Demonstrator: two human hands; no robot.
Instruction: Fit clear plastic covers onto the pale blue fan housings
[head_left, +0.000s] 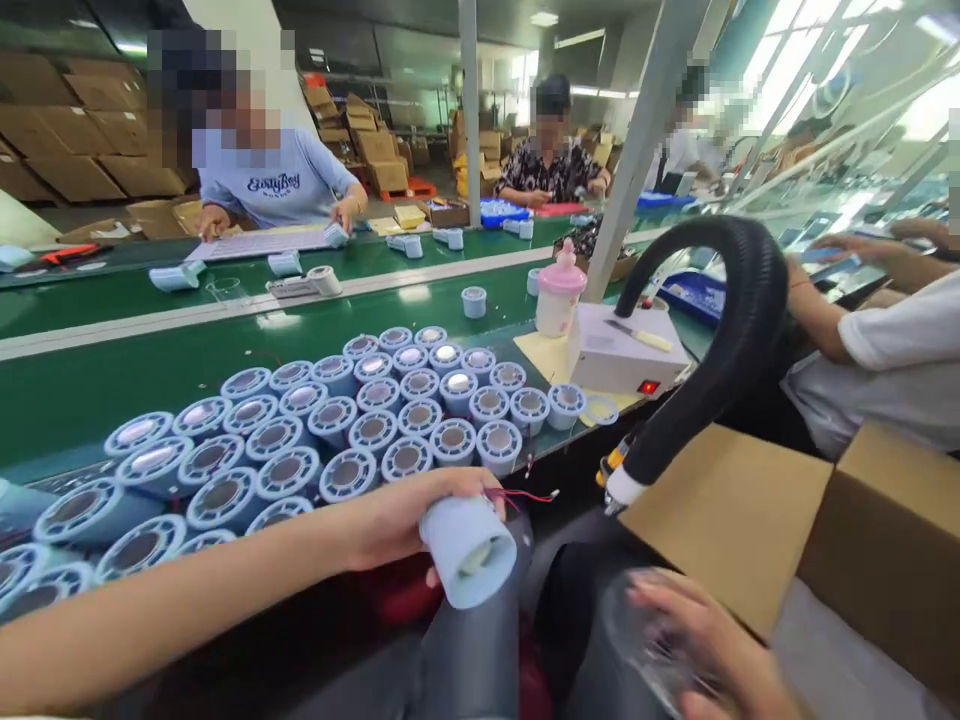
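Note:
My left hand (401, 520) is closed around a pale blue cylindrical housing (469, 548) with thin red wires trailing from it, held over my lap below the bench edge. My right hand (701, 640) is low at the right, its fingers on a clear round plastic part (645, 625) that is blurred. Many matching pale blue cylinders (337, 430) with grille tops stand packed together on the green bench in front of me.
A black corrugated hose (720, 340) arcs down at the right, above open cardboard boxes (750, 510). A white box unit (626, 350) with a red switch and a pink-capped bottle (560, 290) stand beyond. Other people work along the green conveyor (150, 340).

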